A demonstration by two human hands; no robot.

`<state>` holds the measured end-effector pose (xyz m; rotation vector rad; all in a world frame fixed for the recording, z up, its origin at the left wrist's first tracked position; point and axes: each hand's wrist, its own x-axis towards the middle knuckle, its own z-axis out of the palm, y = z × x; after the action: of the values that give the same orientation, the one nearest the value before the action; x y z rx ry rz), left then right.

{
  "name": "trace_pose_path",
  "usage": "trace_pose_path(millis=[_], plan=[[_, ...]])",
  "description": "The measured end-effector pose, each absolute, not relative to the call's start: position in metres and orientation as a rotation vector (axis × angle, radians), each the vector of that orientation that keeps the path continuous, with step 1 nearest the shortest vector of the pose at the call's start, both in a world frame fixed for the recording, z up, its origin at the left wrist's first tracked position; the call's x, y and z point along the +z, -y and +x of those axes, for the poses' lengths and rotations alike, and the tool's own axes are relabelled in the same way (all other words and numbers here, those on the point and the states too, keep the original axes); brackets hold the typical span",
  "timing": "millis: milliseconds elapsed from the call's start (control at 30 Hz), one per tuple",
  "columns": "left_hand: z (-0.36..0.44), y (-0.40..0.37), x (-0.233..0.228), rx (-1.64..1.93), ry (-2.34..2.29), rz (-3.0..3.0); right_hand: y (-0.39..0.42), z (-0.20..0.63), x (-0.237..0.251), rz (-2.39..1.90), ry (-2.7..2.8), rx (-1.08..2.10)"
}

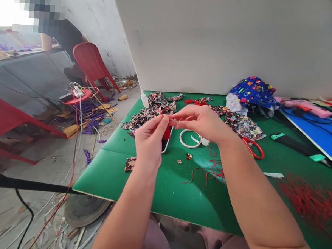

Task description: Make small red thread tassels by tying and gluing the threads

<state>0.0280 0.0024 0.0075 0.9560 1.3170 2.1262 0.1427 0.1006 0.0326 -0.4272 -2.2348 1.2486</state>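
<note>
My left hand [151, 135] is closed in a pinch on a red thread tassel [167, 133], whose strands hang below the fingertips over a white-edged phone-like object [164, 148]. Thin red cord ends stick up above the thumb. From the right, my right hand [204, 121] reaches to the same spot, its fingertips pinched together close to the left thumb; what lies between them is too small to make out. Behind the hands is a pile of dark floral fabric scraps [139, 122]. A white ring [181, 139] lies under my right hand.
Red-handled scissors [259, 150], a black and green cutter [292, 145] and loose red threads [314, 199] lie to the right. A pink glue gun [312, 108] rests by a blue board [324, 137]. A small white bottle [145, 100] stands back left. A person [64, 37] sits beyond.
</note>
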Motion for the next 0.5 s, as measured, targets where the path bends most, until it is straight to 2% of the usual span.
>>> trace_pose_path(millis=[167,333,500], plan=[[0.0292,0.0010,0.0078,2.132,-1.474,1.159,-0.0978,0.1440,0.0368,-0.254,2.084,1.419],[0.0285,0.0046,0.0046,1.927,-1.658,1.402,-0.0964,0.1413,0.0354,-0.288,1.958,1.609],[0.0292,0.0053,0.0051,1.775,-1.793,1.482,-0.0925,0.1383,0.0378,-0.282,1.855,1.632]])
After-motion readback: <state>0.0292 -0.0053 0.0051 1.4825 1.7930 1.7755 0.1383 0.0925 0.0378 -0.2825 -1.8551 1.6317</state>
